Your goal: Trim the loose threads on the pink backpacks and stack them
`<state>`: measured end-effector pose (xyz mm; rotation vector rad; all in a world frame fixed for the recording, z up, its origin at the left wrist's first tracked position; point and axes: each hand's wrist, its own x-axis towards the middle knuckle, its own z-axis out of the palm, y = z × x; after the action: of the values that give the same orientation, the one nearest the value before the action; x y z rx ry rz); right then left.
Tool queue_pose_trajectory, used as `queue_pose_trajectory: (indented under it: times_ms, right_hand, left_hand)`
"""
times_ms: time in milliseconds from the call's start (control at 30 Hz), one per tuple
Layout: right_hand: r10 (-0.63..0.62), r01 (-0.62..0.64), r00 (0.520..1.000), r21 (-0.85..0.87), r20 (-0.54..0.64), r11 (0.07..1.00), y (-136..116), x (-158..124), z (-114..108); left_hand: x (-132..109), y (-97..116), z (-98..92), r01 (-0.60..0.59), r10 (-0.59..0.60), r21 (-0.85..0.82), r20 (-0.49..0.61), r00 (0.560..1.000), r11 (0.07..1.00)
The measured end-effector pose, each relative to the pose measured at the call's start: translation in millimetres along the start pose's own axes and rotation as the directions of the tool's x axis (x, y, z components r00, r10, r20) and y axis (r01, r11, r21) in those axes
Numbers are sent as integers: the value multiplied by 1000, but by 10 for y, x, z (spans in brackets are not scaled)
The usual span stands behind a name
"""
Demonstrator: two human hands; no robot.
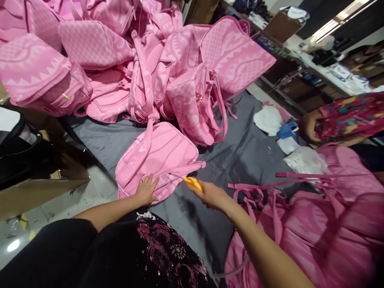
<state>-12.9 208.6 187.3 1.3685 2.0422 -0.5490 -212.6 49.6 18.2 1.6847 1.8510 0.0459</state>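
A pink backpack (159,156) lies back side up on a grey cloth (240,152) just ahead of me. My left hand (146,191) rests flat on its near edge, fingers spread. My right hand (211,195) is closed round a small yellow-orange tool (193,183), whose tip sits by the backpack's strap end at its near right corner.
A large heap of pink backpacks (120,60) fills the far side. More pink bags and straps (315,224) lie at my right. Another person's arm in a colourful sleeve (345,118) reaches in at the right. A brown cardboard box (45,184) stands at left.
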Motion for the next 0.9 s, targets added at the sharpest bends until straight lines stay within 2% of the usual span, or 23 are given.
queue_pose_trajectory:
  times_ms: [100,133,167,200,233,267,333,367,400,433,500,533,567,600,633,667,700,733,800,833,900]
  right_hand:
    - [181,-182,972,3,-148,983,180,-209,105]
    - [188,-184,974,40,-123,982,224,-286,154]
    - [148,-144,988,108,-39,984,258,-364,214]
    - [73,-87,994,204,76,975,285,-441,282]
    - [-8,-46,985,305,173,951,304,-514,357]
    - [-50,-36,975,378,216,925,318,-579,434]
    - [15,-81,987,413,159,907,332,-687,574]
    - [60,-100,992,405,110,909,331,-727,632]
    - [67,-95,994,399,84,912,323,-759,678]
    - [23,-56,996,400,88,915,309,-782,709]
    - [-141,83,983,409,114,909,270,-791,720]
    - [-179,130,980,394,90,910,249,-776,700]
    - [-145,129,989,349,20,928,231,-749,667]
    - [-51,73,995,280,-84,957,215,-715,628]
    - [58,-18,980,210,-190,978,202,-678,592]
    - [130,-93,958,150,-255,984,191,-644,565]
    - [133,-112,956,95,-261,989,184,-617,553]
    - [81,-72,973,49,-215,996,180,-600,557]
    - [-35,36,996,10,-83,999,183,-601,609]
    - [-29,29,997,-1,-74,1000,186,-619,651]
    - [80,-86,984,-31,-159,996,172,-687,763]
  left_hand:
    - [9,49,82,10,-6,62,-54,999,998]
    - [12,39,91,-2,7,52,-80,997,999]
    - [15,16,89,-14,15,4,-103,995,1000]
    - [21,-22,76,-24,9,-102,-137,991,995]
    - [33,-71,52,-20,-31,-284,-176,984,959]
    - [52,-130,17,-9,-105,-498,-200,974,867]
    - [115,-251,-69,36,-282,-828,-149,948,559]
    - [152,-297,-111,68,-344,-904,-90,935,422]
    - [183,-323,-143,104,-379,-938,-31,925,329]
    - [202,-324,-161,124,-390,-942,-8,921,313]
    - [187,-242,-141,106,-369,-913,-52,928,394]
    - [152,-167,-106,73,-349,-880,-109,931,470]
    - [103,-78,-59,39,-319,-816,-181,931,577]
    - [50,13,-8,15,-275,-716,-249,929,698]
    - [2,98,43,8,-226,-586,-300,927,810]
    - [-34,168,86,26,-190,-451,-323,927,892]
    - [-53,218,118,59,-167,-315,-328,930,947]
    - [-51,245,137,99,-162,-210,-311,936,973]
    - [-1,239,142,166,-198,-140,-262,945,976]
    - [38,214,134,179,-210,-145,-236,949,973]
    - [112,144,100,155,-192,-199,-188,963,968]
